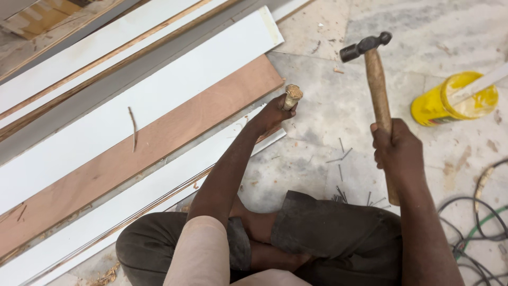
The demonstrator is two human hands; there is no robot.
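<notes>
I am seeing loose thin steel nails [341,175] lying on the pale stone floor [317,132] just past the crossed legs. Right of them, my right hand [394,148] is gripping a wooden-handled steel hammer [377,85], head raised. Left of the nails, my left hand [275,114] is clasping a short frayed wooden chisel handle [291,96] against the white-edged board [159,185]. Beyond the hammer, a yellow plastic glue jar [450,100] is lying.

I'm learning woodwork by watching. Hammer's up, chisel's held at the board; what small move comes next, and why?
Probably a short strike: the right hand holds the hammer raised, and the left hand steadies the chisel handle, its frayed top exposed, at the white strip's end.
</notes>
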